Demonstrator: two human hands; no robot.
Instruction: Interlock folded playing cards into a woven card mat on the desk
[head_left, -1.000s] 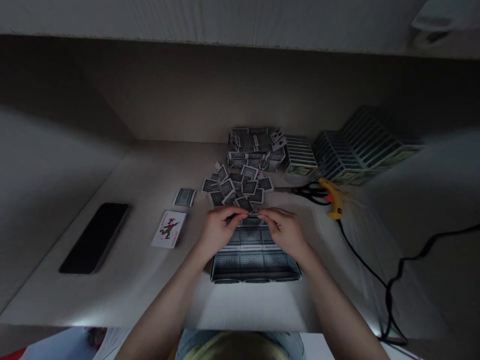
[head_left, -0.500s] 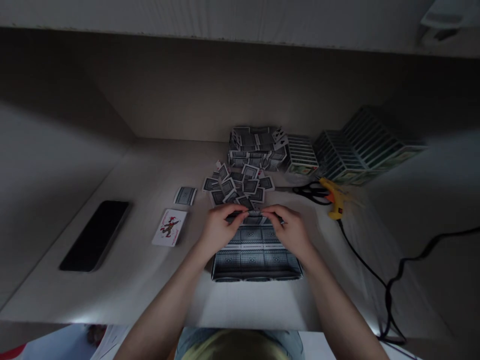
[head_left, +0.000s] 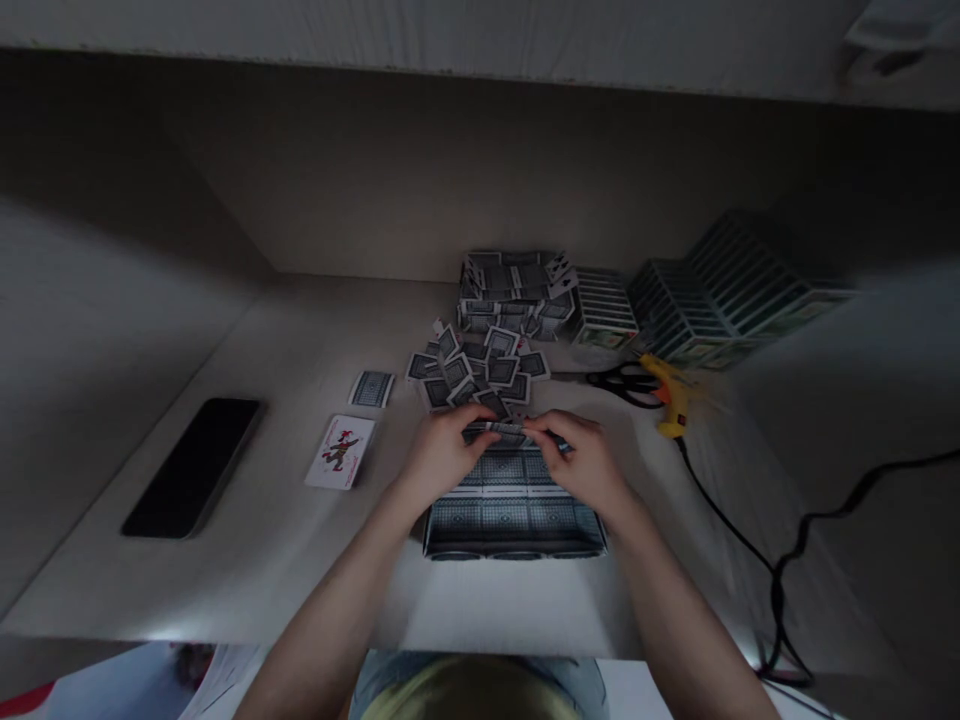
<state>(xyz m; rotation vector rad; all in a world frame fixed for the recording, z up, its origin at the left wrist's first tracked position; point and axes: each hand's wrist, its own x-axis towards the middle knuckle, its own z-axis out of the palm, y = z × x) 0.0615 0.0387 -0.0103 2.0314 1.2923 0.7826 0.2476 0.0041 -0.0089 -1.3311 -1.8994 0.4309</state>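
Both my left hand (head_left: 442, 462) and my right hand (head_left: 581, 462) pinch a thin, slightly bowed bunch of playing cards (head_left: 506, 431) between their fingers. Just below my hands lies a flat panel of blue-backed cards (head_left: 510, 520), its upper part hidden by my wrists. Beyond my fingertips, a loose heap of blue-backed cards (head_left: 480, 370) almost touches them. Behind the heap rises a stacked block of cards (head_left: 514, 295). To the left lie a face-up joker (head_left: 340, 452) and a single face-down card (head_left: 371, 389).
A black smartphone (head_left: 193, 468) lies on the pale desk (head_left: 300, 340) at left. Right of the cards are black-handled scissors (head_left: 626, 385), a yellow hot glue gun (head_left: 670, 395) with a black cord (head_left: 780, 580), and rows of boxed card decks (head_left: 727, 290).
My hands have shifted slightly on the bunch of cards, and more of its edge shows between them. The camera view has drifted a little; the objects on the desk have not moved.
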